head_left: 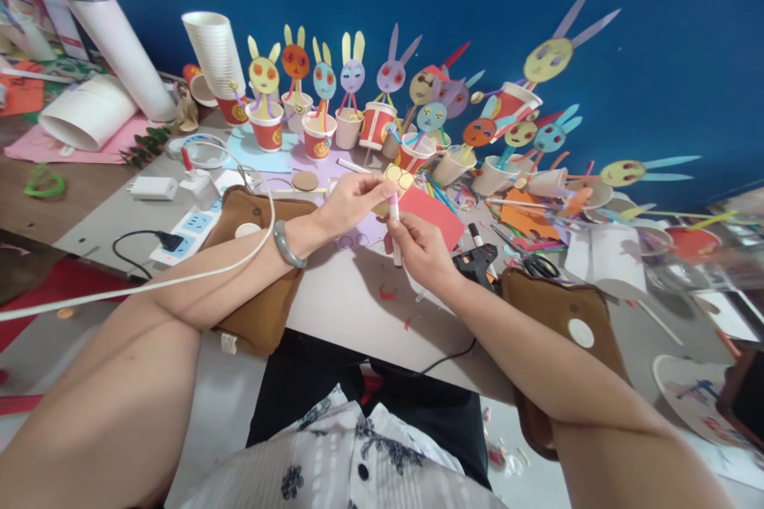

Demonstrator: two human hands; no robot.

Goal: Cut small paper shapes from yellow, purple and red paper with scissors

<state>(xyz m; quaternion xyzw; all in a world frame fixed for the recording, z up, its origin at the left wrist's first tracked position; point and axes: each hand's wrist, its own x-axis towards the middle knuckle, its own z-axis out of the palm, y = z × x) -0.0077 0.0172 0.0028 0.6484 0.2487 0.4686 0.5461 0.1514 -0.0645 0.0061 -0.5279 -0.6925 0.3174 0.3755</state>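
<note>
Over the middle of the table my right hand (421, 250) is closed around a marker (395, 211) with a white body and a pink upper end. The fingers of my left hand (358, 203) are pinched together at that pink end. Just behind the fingertips is a pale yellow paper piece (395, 173) with circles drawn on it; whether my left hand also grips it, I cannot tell. Red paper (433, 215) lies behind my right hand. Purple paper (364, 232) with drawn circles is under my left hand.
Paper cups with rabbit figures (319, 134) line the blue wall. A power strip (189, 227) and white cable are on the left. At right are a black glue gun (477, 261), scissors (537, 262) and a brown cushion (558, 318). Another brown cushion (256, 310) lies under my left forearm.
</note>
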